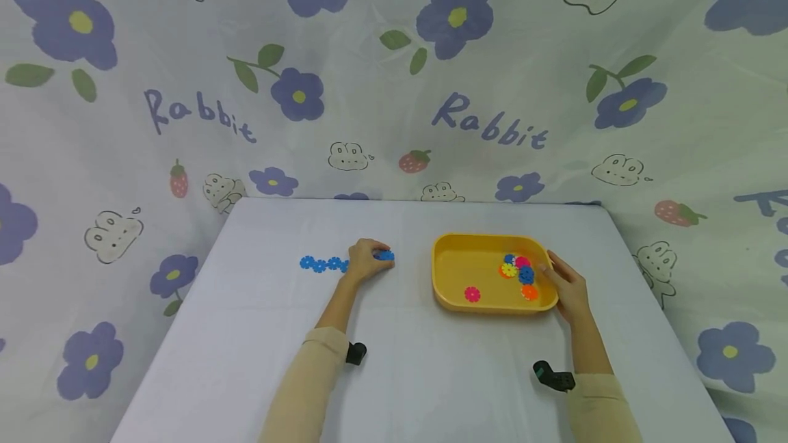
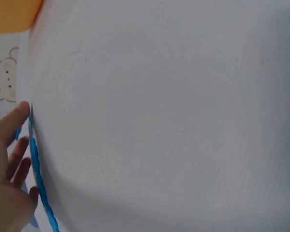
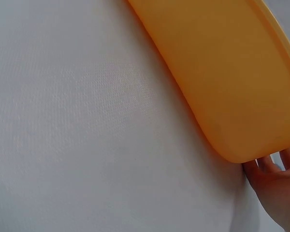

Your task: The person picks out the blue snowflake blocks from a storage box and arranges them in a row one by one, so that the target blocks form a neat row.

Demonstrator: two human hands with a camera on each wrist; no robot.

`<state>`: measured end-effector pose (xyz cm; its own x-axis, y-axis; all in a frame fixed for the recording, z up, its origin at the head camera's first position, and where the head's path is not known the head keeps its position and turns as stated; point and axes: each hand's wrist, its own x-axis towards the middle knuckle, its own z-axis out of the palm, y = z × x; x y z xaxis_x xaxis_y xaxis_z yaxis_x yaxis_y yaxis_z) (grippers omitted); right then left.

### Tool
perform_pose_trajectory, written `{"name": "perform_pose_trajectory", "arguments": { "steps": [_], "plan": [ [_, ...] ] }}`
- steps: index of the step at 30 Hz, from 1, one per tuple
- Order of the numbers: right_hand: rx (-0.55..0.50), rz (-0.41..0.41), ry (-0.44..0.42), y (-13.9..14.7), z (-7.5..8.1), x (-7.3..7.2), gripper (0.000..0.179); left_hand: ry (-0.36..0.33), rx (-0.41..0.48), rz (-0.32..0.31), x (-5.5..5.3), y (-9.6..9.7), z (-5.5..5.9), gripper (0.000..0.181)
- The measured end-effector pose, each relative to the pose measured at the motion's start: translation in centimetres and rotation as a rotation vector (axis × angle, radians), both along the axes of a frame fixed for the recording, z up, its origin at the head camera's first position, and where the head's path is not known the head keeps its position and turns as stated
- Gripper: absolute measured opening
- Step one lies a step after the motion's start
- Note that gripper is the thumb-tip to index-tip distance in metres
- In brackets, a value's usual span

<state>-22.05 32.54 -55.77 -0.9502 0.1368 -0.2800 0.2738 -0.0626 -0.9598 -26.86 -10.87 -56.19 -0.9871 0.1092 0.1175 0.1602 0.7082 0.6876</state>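
1. On the bench [image 1: 431, 374], 11 o'clock: blue discs [image 1: 334, 263], left hand [image 1: 364, 264] pinching the 3 o'clock one.
2. Likely light, stiff, slick; take rims.
3. Right hand [image 1: 571, 294] grips tray [image 1: 463, 260] at 3 o'clock.

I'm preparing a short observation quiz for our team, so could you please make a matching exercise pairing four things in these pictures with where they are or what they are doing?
Column one
1. Left hand
2. Right hand
3. Yellow piece
4. Line of blue pieces

Column two
A. Inside the tray, among other pieces
B. Lying on the table, left of the tray in the head view
C. Pinching a blue piece
D. Gripping the tray's right end

Right pairs: 1-C; 2-D; 3-A; 4-B
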Motion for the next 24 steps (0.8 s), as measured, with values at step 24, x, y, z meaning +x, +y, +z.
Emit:
{"name": "perform_pose_trajectory", "arguments": {
  "steps": [24],
  "plan": [
    [0.032,-0.006,0.003,-0.08,-0.07,-0.04,0.067,0.001,0.059,-0.047,0.51,-0.86,-0.14,0.037]
  ]
}}
